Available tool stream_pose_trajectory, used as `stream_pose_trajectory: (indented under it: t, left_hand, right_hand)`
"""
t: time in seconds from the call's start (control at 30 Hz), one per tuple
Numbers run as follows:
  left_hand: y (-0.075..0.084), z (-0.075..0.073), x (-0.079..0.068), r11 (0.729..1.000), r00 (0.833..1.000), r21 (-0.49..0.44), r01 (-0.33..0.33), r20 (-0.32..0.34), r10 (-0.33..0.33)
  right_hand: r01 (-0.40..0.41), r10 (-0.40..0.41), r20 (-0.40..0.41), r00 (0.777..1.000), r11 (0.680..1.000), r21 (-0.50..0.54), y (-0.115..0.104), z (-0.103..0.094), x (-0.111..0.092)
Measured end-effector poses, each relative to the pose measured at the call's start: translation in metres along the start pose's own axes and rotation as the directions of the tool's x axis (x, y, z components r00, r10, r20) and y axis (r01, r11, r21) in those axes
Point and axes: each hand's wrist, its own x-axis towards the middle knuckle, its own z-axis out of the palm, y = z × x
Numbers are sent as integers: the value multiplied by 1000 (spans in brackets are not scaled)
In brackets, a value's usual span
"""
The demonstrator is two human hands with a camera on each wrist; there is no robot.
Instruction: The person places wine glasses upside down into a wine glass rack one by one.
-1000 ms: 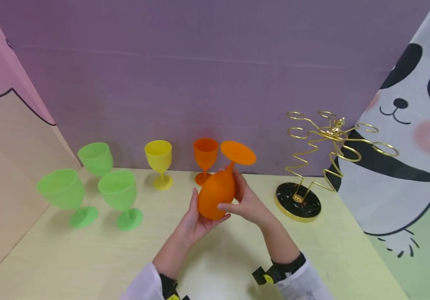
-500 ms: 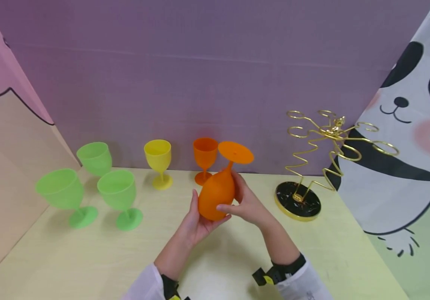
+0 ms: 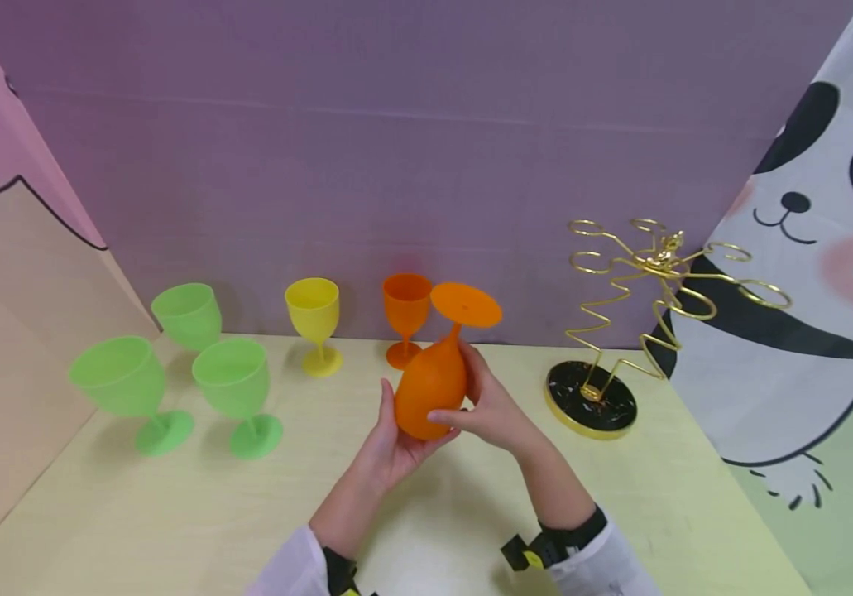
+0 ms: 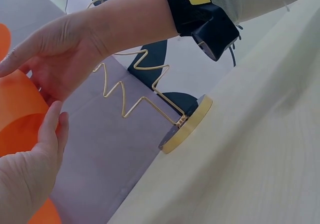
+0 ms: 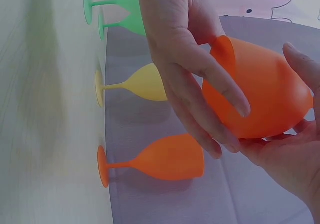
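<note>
Left hand (image 3: pixel 394 454) and right hand (image 3: pixel 495 407) jointly hold inverted orange goblet (image 3: pixel 428 391), near standing orange goblet (image 3: pixel 407 303). Forward swing could topple the latter.

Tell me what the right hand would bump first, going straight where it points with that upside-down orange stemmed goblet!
Probably the upright orange, plastic-looking stemmed goblet near the purple backdrop: the right hand points forward and leftward. The held goblet might pass over it; depth is unclear.

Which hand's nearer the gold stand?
Right. The right hand is left of the gold stand, across a gap; the left hand is farther left. Both hold the upturned orange goblet.
</note>
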Motion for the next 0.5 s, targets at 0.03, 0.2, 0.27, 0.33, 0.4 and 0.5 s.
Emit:
stream_pose_trajectory:
  t: [0.03, 0.2, 0.27, 0.33, 0.4, 0.5]
  left_hand:
    - [0, 0, 0, 1000, 1000, -1, -1, 0, 1]
    - [-2, 0, 1, 1000, 1000, -8, -3, 5, 3]
    - [-3, 0, 0, 1000, 1000, -8, -2, 11, 2]
    - [-3, -1, -1, 1000, 1000, -1, -1, 23, 1]
    - [-3, -1, -1, 1000, 999, 9, -4, 38, 3]
    - [-3, -1, -1, 1000, 998, 27, -11, 57, 9]
  right_hand:
    - [-2, 2, 0, 1000, 1000, 0, 0, 0, 0]
    - [-26, 26, -8, 1000, 1000, 2, 0, 0, -1]
    - [-35, 35, -14, 999, 999, 0, -1, 1, -2]
    - [-38, 38, -18, 999, 999, -1, -1, 1, -2]
    - [-38, 38, -21, 999, 999, -5, -1, 1, -3]
    - [-36, 36, -27, 999, 999, -13, -2, 1, -3]
